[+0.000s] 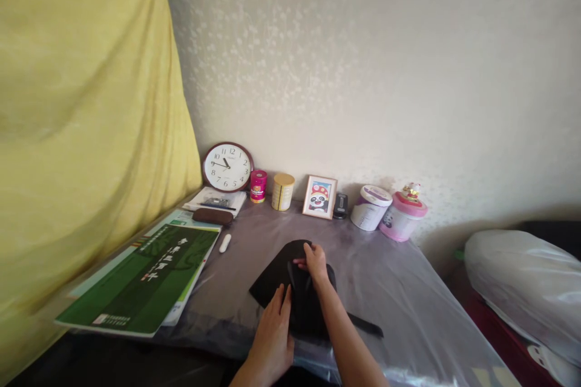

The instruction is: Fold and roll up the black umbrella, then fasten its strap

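Note:
A black fabric item (308, 308) with a soft, folded shape lies near the front of the table. A dark strap (367, 325) runs out from its right side; its exact kind is unclear. My right hand (315, 263) is closed at the far edge, pinching a fold of the fabric between thumb and fingers. Along the near left side, my left hand (275, 329) rests against the fabric with its fingers stretched out. My right forearm covers part of the item.
A plastic-covered table (399, 290) bears green books (145, 278), a brown case (212, 216) and a white stick-like object (224, 243) at left. Along the wall stand a clock (228, 167), small tins, a framed panda picture (319, 197) and tubs. A yellow curtain (91, 103) hangs left.

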{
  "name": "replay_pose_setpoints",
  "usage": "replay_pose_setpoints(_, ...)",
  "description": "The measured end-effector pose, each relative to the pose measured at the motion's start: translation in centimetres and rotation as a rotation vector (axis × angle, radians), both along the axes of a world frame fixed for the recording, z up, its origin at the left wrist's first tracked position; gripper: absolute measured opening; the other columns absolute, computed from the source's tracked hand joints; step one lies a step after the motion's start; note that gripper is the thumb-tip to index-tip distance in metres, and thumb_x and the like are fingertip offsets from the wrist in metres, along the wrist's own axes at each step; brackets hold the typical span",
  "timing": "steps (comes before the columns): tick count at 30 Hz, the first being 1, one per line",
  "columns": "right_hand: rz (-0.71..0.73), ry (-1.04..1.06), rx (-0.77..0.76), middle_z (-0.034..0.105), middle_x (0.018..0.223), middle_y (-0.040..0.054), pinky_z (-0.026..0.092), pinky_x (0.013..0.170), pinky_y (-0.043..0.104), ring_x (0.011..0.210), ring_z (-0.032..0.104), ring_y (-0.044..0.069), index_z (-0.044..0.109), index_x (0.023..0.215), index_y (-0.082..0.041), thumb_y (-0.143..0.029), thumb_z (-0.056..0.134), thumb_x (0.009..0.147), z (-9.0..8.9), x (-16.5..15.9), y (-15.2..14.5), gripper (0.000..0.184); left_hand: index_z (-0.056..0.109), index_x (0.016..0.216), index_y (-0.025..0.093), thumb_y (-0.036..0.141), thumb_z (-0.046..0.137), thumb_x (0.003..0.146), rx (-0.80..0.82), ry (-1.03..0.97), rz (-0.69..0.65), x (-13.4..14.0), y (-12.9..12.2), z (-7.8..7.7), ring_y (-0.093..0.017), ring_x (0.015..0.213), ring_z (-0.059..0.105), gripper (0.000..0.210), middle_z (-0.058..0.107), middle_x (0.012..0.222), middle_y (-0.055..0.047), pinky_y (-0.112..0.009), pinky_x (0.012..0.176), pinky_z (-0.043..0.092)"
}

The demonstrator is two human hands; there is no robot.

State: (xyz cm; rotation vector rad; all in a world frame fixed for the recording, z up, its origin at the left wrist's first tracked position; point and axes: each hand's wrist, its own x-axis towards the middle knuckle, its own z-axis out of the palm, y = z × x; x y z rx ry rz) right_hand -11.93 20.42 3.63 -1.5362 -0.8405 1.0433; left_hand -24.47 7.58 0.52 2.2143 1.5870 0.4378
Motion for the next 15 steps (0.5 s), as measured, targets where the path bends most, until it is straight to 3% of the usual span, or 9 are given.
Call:
replay_pose_setpoints(5,0.144,-0.111,0.062,0.065,0.06,-0.0007,0.048,0.044,0.019,0.055,0.067,0.014,0.045,0.099,-0.016,-0.028,0.044,0.085,-0.6,-0.4,-0.1,0.018,0.034,0.133,0.009,0.008,0.045,0.066,-0.08,0.066,0.007,-0.6,0.2,0.6,-0.024,0.129,0.036,0.068,0.035,0.141,-0.015,-0.036,0.107,0.029)
replay_pose_setpoints(9,0.315,-0.311,0.142,0.068,0.071,0.0012,0.048,0.05,0.021,0.064,0.067,0.014,0.05,0.09,-0.018,-0.027,0.043,0.083,-0.6,-0.3,-0.7,0.014,0.034,0.133,0.007,0.019,0.046,0.073,-0.071,0.07,0.02,-1.4,-0.2,-0.5,-0.025,0.128,0.037,0.062,0.037,0.14,-0.016,-0.036,0.106,0.031)
replay_pose_setpoints(12,0.403,-0.448,0.212,0.069,0.076,0.0,0.05,0.061,0.024,0.071,0.067,0.013,0.053,0.089,-0.02,-0.024,0.042,0.082,-0.4,-0.1,-1.5,0.014,0.033,0.132,0.008,0.021,0.043,0.077,0.089,0.049,0.069,-1.8,-1.1,-1.5,-0.024,0.125,0.041,0.058,0.043,0.136,-0.016,-0.038,0.103,0.037)
replay_pose_setpoints(15,0.465,-0.569,0.332,0.07,0.08,-0.001,0.049,0.072,0.027,0.075,0.066,0.013,0.056,0.093,-0.022,-0.023,0.043,0.082,-0.3,0.0,-2.4,0.017,0.04,0.128,0.015,0.017,0.043,0.076,0.324,0.03,0.048,-1.3,-2.0,-1.2,-0.024,0.123,0.044,0.053,0.044,0.135,-0.012,-0.04,0.099,0.041)
